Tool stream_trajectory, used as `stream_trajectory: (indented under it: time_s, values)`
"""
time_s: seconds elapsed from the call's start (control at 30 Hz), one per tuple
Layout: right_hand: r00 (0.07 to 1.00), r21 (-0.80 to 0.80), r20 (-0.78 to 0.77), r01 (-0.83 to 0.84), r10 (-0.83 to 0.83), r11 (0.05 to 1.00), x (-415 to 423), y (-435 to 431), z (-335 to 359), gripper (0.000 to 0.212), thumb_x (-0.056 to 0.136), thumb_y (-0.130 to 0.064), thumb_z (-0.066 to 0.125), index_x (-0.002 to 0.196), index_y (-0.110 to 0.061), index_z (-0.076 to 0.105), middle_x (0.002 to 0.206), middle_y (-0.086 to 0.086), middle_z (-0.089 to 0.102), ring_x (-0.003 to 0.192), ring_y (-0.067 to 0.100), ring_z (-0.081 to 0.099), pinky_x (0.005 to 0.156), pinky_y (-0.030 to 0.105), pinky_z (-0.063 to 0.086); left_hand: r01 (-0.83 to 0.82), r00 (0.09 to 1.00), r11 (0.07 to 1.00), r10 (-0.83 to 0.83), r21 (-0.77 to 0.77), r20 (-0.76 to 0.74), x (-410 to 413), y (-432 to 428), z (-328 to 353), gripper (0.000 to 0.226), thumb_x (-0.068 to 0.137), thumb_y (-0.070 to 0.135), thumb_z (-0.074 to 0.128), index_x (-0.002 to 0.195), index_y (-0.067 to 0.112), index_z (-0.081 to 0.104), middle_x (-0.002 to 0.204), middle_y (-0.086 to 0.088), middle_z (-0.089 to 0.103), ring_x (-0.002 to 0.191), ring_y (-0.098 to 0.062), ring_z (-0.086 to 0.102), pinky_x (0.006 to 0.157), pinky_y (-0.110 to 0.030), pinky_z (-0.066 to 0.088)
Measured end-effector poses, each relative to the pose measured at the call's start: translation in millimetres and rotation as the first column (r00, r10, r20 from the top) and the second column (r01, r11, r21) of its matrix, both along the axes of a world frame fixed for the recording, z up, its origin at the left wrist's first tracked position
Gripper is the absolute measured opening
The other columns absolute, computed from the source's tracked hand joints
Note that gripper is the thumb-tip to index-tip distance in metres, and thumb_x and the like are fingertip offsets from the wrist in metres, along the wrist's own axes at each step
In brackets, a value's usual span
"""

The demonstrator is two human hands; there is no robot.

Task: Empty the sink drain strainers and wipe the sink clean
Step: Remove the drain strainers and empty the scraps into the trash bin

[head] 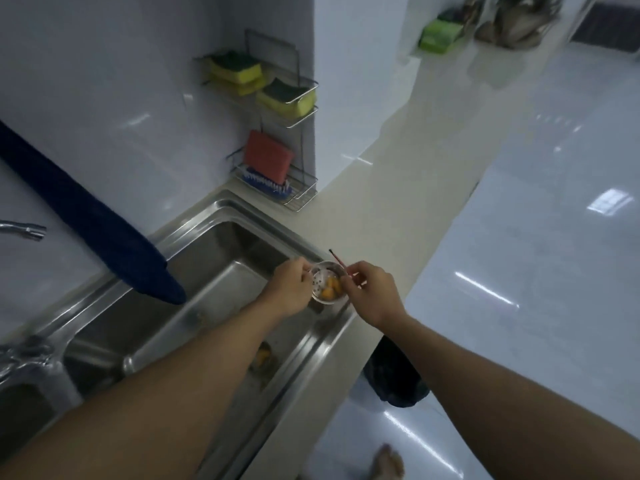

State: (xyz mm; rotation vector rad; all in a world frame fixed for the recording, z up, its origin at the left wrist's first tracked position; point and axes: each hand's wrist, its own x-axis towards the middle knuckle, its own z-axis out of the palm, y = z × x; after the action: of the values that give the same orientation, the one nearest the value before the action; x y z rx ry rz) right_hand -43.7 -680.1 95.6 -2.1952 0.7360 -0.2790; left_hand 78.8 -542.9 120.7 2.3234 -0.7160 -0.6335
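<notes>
**Strainer held over the sink's edge**

The left hand (pixel 289 289) grips the strainer (pixel 328 283) by its rim, above the sink (pixel 221 258) corner. Orange scraps (pixel 330 292) sit inside. The right hand (pixel 372 292), just beside it, pinches a thin stick (pixel 338 262) whose end pokes into the strainer. More scraps lie below the left forearm.

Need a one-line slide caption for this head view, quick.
Left hand holds a drain strainer with orange scraps over the sink while the right hand picks at it with a thin stick.
</notes>
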Motion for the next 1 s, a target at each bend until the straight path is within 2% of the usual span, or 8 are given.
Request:
stream_trajectory:
  time_s: [0.13,0.2,0.27,0.37,0.5,0.67,0.83,1.0]
  values:
    - [0.986,0.063,0.032,0.162,-0.164,0.985,-48.2,-39.3,-0.2,0.021,0.096,-0.037,0.062,0.099,-0.018,0.070,0.079,-0.012,0.065,0.073,-0.001,0.059,0.060,0.008,0.040,0.005,1.000,0.997,-0.005,-0.076,-0.006,-35.3,-55.0,7.2,0.017,0.098,0.017,0.051,0.113,0.013,0.057,0.109,-0.006,0.066,0.100,-0.023,0.063,0.089,-0.037,0.054]
    - [0.974,0.087,0.033,0.222,-0.226,0.971,-73.3,-62.9,-3.8,0.023,0.096,-0.038,0.062,0.100,-0.017,0.070,0.082,-0.010,0.067,0.076,0.003,0.061,0.066,0.016,0.047,0.001,1.000,0.994,-0.001,-0.107,-0.002,-53.0,-83.8,7.8,0.015,0.096,0.016,0.051,0.111,0.015,0.052,0.104,-0.005,0.066,0.096,-0.024,0.063,0.084,-0.035,0.052]
    - [0.961,0.109,0.031,0.268,-0.273,0.957,-98.2,-87.0,-8.5,0.023,0.095,-0.038,0.062,0.100,-0.016,0.070,0.083,-0.008,0.068,0.079,0.006,0.063,0.071,0.024,0.051,0.023,1.000,0.994,-0.022,-0.109,0.010,-72.5,-111.0,5.8,0.010,0.094,0.015,0.053,0.103,0.020,0.052,0.092,0.001,0.065,0.089,-0.022,0.063,0.077,-0.030,0.049]
    - [0.947,0.112,0.025,0.314,-0.319,0.943,-134.7,-119.2,-16.5,0.019,0.096,-0.039,0.061,0.096,-0.021,0.067,0.081,-0.015,0.065,0.077,0.003,0.061,0.066,0.017,0.046,0.126,0.990,0.989,-0.120,-0.079,0.075,-102.4,-149.8,-2.0,0.009,0.091,0.013,0.061,0.088,0.022,0.060,0.090,0.004,0.061,0.085,-0.017,0.062,0.078,-0.026,0.046]
    - [0.935,0.098,-0.011,0.354,-0.355,0.930,-177.8,-159.6,-31.2,0.015,0.096,-0.039,0.060,0.095,-0.025,0.066,0.081,-0.017,0.063,0.076,0.003,0.060,0.065,0.016,0.045,0.153,0.988,0.986,-0.152,-0.062,0.022,-139.2,-193.6,-14.2,0.013,0.087,0.017,0.067,0.084,0.029,0.070,0.083,0.011,0.065,0.077,-0.008,0.062,0.071,-0.017,0.046]
    - [0.920,0.125,-0.033,0.391,-0.390,0.912,-222.2,-193.2,-46.9,0.012,0.094,-0.036,0.063,0.093,-0.024,0.066,0.079,-0.015,0.064,0.076,0.003,0.060,0.066,0.020,0.048,0.157,0.980,0.987,-0.161,-0.045,-0.118,-185.8,-232.1,-31.9,0.017,0.086,0.028,0.061,0.085,0.025,0.077,0.078,0.012,0.074,0.078,-0.011,0.070,0.074,-0.028,0.057]
    - [0.915,0.178,-0.080,0.403,-0.394,0.898,-245.1,-203.7,-66.5,0.011,0.094,-0.034,0.064,0.089,-0.024,0.068,0.074,-0.014,0.064,0.070,0.000,0.059,0.060,0.014,0.040,0.182,0.976,0.982,-0.175,0.041,-0.128,-210.1,-249.3,-61.2,0.018,0.093,0.034,0.063,0.096,0.021,0.075,0.080,0.005,0.073,0.073,-0.013,0.071,0.074,-0.033,0.059]
    - [0.915,0.252,-0.157,0.402,-0.372,0.880,-253.9,-203.1,-104.0,0.014,0.095,-0.034,0.063,0.092,-0.023,0.071,0.077,-0.013,0.066,0.073,0.002,0.060,0.060,0.012,0.039,0.245,0.969,0.958,-0.236,0.145,-0.076,-217.4,-257.4,-108.5,0.024,0.096,0.027,0.059,0.074,0.022,0.068,0.067,0.007,0.064,0.072,-0.017,0.064,0.059,-0.024,0.042]
